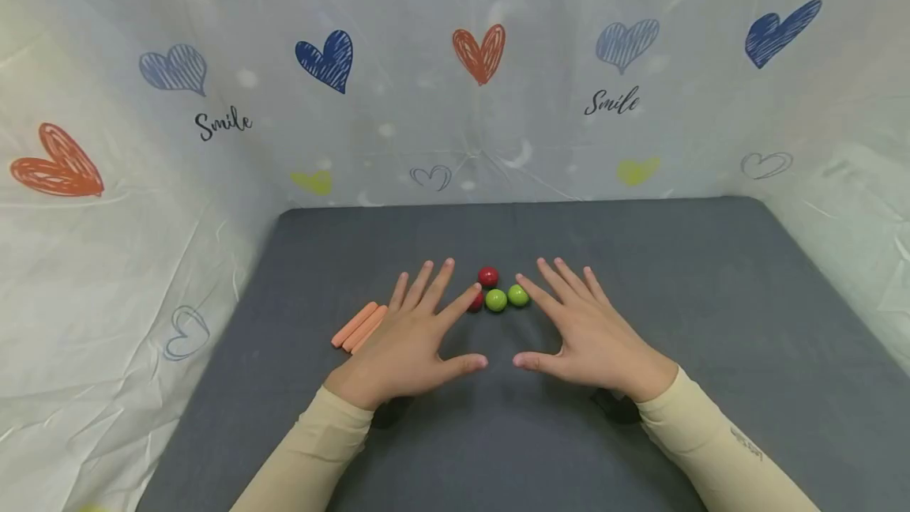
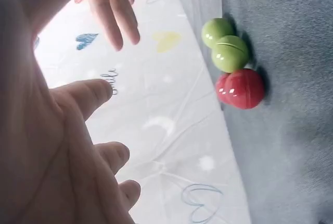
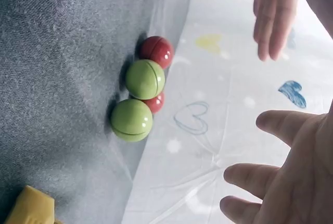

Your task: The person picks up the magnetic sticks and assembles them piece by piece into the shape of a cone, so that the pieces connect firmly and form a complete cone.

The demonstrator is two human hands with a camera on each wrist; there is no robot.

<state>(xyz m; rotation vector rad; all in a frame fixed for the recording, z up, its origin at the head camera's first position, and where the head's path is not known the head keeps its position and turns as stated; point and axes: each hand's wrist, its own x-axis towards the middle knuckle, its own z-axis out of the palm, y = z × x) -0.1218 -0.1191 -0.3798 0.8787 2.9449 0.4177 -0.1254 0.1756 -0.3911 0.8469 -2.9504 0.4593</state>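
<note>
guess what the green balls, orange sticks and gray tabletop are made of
Green balls: probably hard glossy plastic, given sharp highlights and seams. Orange sticks: fairly matte, few highlights; plastic or foam, can't tell. Gray tabletop: likely matte fabric-covered, weave visible.

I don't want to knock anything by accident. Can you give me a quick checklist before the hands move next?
1. Left hand and right hand free: ok, both spread and holding nothing.
2. Green balls in head view: ok, two show.
3. Red balls unobstructed in head view: not ok, the left hand partly covers one.
4. Number of orange sticks: cannot tell, the left hand overlaps them.
5. Yellow block wholly visible: not ok, cut off in right wrist view.
</note>
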